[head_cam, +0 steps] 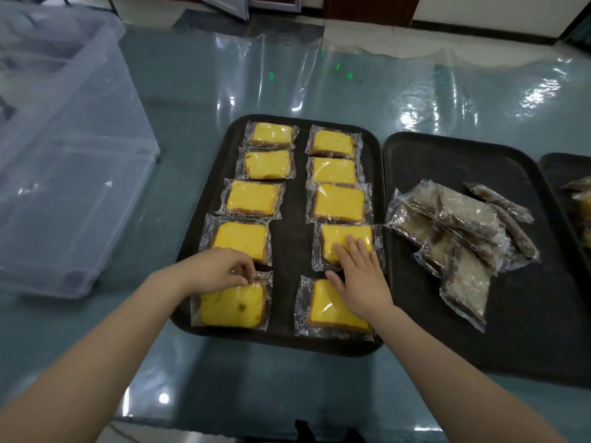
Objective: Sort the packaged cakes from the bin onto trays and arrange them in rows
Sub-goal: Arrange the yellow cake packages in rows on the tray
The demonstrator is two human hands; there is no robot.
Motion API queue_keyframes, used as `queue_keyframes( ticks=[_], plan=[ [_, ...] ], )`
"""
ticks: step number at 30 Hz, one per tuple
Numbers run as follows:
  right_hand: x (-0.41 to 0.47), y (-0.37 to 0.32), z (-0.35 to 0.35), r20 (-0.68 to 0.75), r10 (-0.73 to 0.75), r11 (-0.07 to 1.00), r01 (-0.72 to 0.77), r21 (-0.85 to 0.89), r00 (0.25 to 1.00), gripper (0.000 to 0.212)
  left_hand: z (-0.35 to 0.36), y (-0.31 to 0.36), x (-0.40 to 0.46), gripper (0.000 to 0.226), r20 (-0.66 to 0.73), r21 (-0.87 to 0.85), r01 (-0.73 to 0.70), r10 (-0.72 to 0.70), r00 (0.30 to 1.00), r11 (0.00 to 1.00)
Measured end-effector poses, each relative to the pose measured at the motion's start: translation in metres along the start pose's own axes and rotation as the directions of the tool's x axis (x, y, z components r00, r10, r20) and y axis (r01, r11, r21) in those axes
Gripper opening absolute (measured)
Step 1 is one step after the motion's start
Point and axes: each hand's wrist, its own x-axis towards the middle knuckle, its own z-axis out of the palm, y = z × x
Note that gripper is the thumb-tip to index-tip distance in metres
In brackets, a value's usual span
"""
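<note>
Left hand [224, 270] pinches nearest cake's wrapper [235, 305]; print unreadable.

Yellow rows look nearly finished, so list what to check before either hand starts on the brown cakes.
1. Left hand pinches the wrapper edge of the near-left yellow cake: not ok, not yet let go.
2. Right hand lies flat across the two nearest right-column cakes: not ok, hand not free.
3. Yellow cakes on the left tray in two columns of five: ok.
4. Brown cakes on the middle tray lie in a heap: not ok.
5. Clear bin emptied: cannot tell.
</note>
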Motion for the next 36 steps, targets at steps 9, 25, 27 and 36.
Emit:
queue_keyframes(
  ticks=[9,25,27,36],
  plan=[
    [-0.008,-0.014,0.013,-0.047,0.025,0.994,-0.030,-0.104,0.999,0.071,0.057,-0.017,0.025,0.074,-0.517,0.215,0.143,-0.011,0.856,0.966],
    [0.000,-0.022,0.011,0.001,-0.091,0.985,0.090,-0.149,0.996,0.055,0.085,-0.017,0.042,0.059,-0.487,0.303,0.152,0.016,0.873,0.941],
    [0.000,-0.022,0.011,-0.007,-0.092,0.984,0.090,-0.153,0.996,0.054,0.085,-0.018,0.042,0.058,-0.495,0.299,0.148,0.021,0.869,0.943],
    [-0.004,-0.023,0.009,-0.084,-0.078,0.990,0.068,-0.120,0.993,0.053,0.085,-0.018,0.042,0.060,-0.492,0.310,0.127,0.044,0.870,0.942]
  ],
)
